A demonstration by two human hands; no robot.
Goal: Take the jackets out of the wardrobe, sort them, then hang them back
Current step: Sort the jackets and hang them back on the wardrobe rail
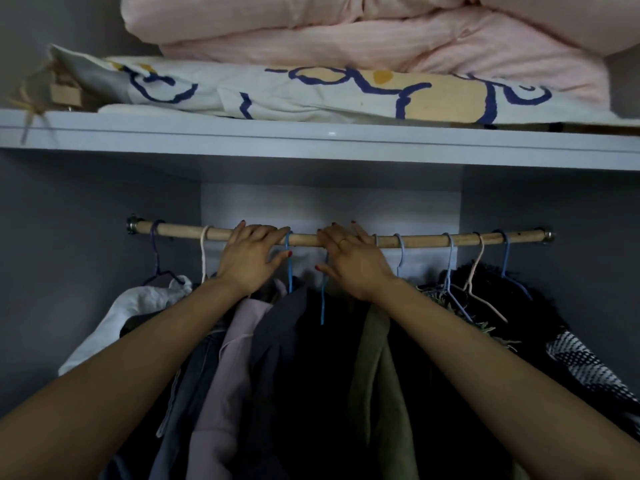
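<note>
My left hand (pixel 251 256) is up on the wooden rail (pixel 426 240), fingers curled over it, thumb touching the neck of a blue hanger (pixel 289 268) just to its right. My right hand (pixel 349 259) is beside it on the same rail, fingers draped over the wood, thumb against a second blue hanger (pixel 323 299); whether I am pinching that hook I cannot tell.

Below my wrists the jackets hang packed together on the rail: a lilac jacket (pixel 225 368), a dark navy jacket (pixel 277 358), and an olive jacket (pixel 377 375). At the far left hangs a white garment (pixel 114 320), and to the right a black fringed garment (pixel 485 306).

Above, on the grey shelf (pixel 311 140), lies a patterned cover (pixel 311 95) under a folded pink quilt (pixel 381 32).
</note>
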